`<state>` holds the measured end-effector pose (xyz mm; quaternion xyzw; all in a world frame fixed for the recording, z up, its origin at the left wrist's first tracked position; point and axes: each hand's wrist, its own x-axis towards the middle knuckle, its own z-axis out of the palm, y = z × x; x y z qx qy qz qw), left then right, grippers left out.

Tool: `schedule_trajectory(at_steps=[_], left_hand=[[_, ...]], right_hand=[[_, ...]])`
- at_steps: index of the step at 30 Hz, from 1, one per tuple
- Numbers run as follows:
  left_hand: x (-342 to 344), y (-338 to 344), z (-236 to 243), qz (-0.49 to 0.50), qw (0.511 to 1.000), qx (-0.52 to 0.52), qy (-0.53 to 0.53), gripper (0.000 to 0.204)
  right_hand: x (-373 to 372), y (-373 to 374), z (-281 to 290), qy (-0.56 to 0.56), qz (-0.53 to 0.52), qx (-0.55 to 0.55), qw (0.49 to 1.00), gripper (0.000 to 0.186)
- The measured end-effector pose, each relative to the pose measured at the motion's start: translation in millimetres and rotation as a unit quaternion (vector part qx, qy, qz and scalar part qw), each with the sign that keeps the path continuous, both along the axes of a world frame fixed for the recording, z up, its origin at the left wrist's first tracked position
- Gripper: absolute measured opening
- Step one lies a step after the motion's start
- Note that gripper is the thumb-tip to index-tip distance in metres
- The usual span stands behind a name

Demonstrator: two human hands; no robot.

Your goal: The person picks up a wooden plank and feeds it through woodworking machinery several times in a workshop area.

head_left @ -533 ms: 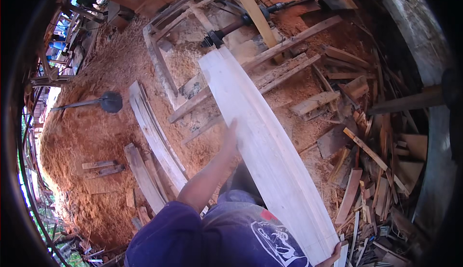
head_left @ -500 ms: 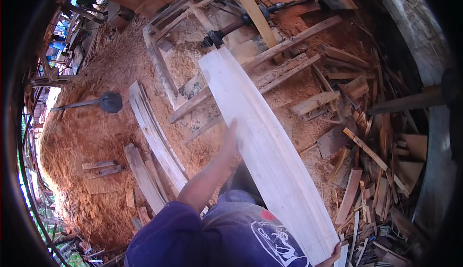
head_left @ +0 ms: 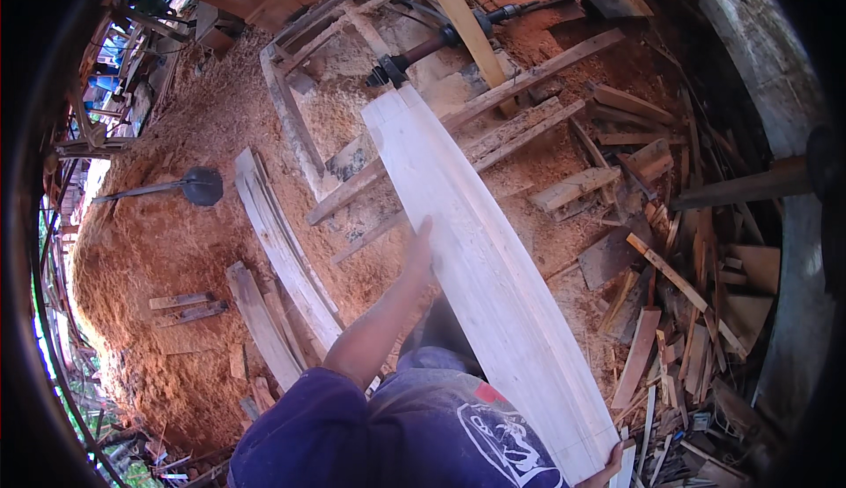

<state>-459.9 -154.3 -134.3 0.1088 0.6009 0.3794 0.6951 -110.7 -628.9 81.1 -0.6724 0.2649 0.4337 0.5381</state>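
Observation:
A long pale wooden plank (head_left: 480, 263) stretches from the upper middle down to the lower right, in front of my body. My left hand (head_left: 422, 248) grips its left edge around mid-length, with most of the fingers hidden behind or under the wood. At the near end, my right hand (head_left: 606, 468) is wrapped round the corner of the plank. The far end of the plank lies close to a dark metal shaft with a toothed-looking head (head_left: 388, 70); whether they touch I cannot tell.
A wooden beam frame (head_left: 295, 118) surrounds the shaft. An upright post (head_left: 458, 25) stands behind. Left, curved planks (head_left: 280, 228) and a shovel (head_left: 203, 187) lie on sawdust (head_left: 159, 250). Scrap wood (head_left: 648, 347) is heaped at the right.

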Motion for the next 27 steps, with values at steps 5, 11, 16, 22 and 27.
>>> schedule_trajectory(at_steps=[5, 11, 16, 22, 27], left_hand=[[-3, 0, -8, -0.005, 1.0, 0.001, -0.004, 0.062], [-8, 1, -24, -0.005, 0.999, 0.029, 0.017, 0.062], [-7, 3, -23, -0.002, 0.999, 0.046, 0.022, 0.063], [-9, 6, -22, 0.001, 1.0, 0.017, 0.001, 0.062], [-9, 9, -21, -0.007, 0.999, 0.036, 0.004, 0.061]], right_hand=[[0, 2, 1, 0.002, -0.004, 0.002, 1.0, 0.072], [0, 4, 2, 0.006, -0.002, 0.001, 1.0, 0.072], [0, 7, 2, 0.005, -0.003, 0.001, 1.0, 0.072], [-1, 9, 2, 0.007, -0.002, 0.003, 1.0, 0.072], [-2, 12, 2, 0.006, -0.004, 0.004, 1.0, 0.072]])
